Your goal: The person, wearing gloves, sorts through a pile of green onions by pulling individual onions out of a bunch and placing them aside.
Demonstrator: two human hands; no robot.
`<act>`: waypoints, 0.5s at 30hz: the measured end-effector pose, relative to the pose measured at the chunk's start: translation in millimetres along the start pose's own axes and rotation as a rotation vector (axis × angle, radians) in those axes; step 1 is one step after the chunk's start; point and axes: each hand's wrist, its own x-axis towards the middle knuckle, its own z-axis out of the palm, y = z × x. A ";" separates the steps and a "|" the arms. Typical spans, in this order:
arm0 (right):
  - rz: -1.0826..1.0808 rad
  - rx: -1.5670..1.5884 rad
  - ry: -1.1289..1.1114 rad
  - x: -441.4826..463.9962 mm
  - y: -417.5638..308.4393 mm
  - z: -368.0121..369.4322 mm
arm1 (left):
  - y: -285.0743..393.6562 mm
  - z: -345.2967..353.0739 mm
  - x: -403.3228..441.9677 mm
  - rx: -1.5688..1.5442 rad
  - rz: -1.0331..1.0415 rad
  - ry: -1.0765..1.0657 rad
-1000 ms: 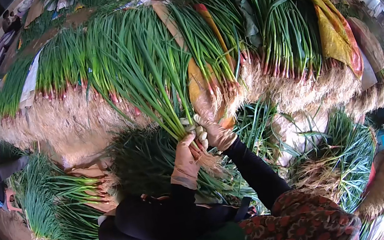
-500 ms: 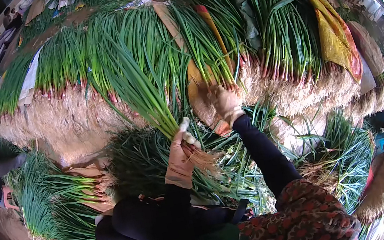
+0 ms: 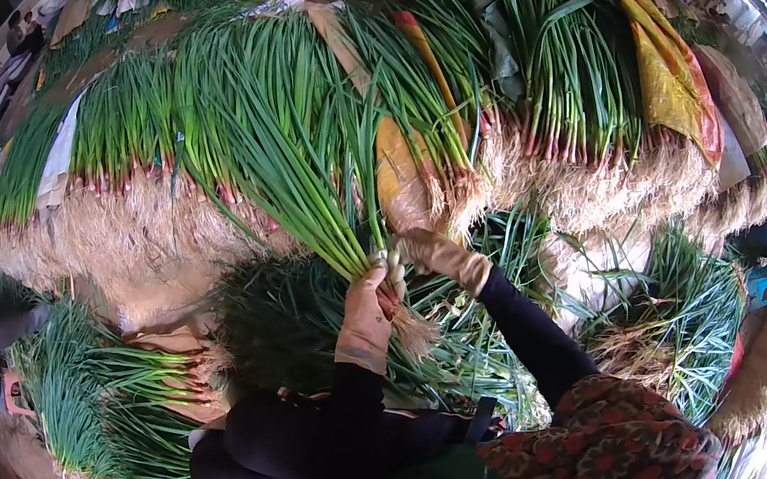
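Observation:
My left hand [image 3: 364,319], in a tan glove with pale fingertips, is closed around the lower stems of a bunch of green onions [image 3: 305,207]. Their long leaves lean up and to the left, and the pale roots [image 3: 412,333] hang below my fist. Against the bunch's right side, my right hand [image 3: 439,256], also gloved, has its fingers closed at the base of a thin upright green onion stalk [image 3: 373,195]. The two hands meet there, so the exact grip is partly hidden. Behind them stands a long row of green onions [image 3: 247,90] with reddish bases and bushy roots.
Loose green leaves [image 3: 472,346] cover the area below my hands. Smaller piles of onions lie at left [image 3: 119,416] and right [image 3: 690,310]. Yellow sacking [image 3: 645,43] and a tan strip [image 3: 399,171] divide the row. Other people sit at the far edges.
My right hand has moved down and left from the row to the bunch, bringing a stalk beside it. My left hand stays about where it was, its fingers now closed more tightly around the stems.

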 end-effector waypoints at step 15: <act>0.103 -0.891 0.623 37.0 -13.4 -42.6 | 18.6 18.7 -15.1 -0.236 -0.006 -0.279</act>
